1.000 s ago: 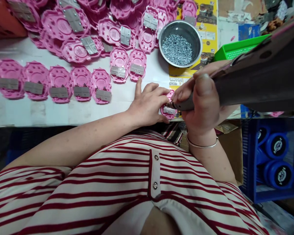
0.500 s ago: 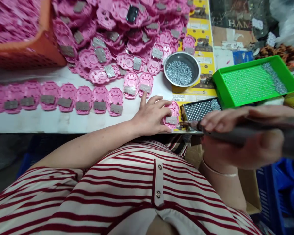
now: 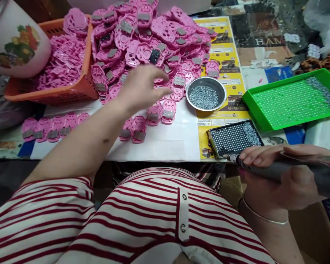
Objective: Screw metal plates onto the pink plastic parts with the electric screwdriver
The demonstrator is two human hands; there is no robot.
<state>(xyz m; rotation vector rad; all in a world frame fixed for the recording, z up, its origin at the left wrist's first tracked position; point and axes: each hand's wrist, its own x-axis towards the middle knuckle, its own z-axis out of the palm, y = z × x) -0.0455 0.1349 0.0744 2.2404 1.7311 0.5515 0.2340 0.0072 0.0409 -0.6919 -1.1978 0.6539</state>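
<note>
Loosely spread, the left hand [image 3: 143, 86] hangs over the pink casings [image 3: 162, 30].

The left hand [image 3: 143, 87] is blurred, its forearm [image 3: 99, 137] partly hides pink casings [image 3: 127, 125], and the screwdriver [image 3: 269, 170] runs off-frame.

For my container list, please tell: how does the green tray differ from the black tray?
The green tray is larger than the black tray. The black tray lies nearer the table's front edge; the green tray, farther right. Both have perforated floors and small metal pieces toward their right ends.
</note>
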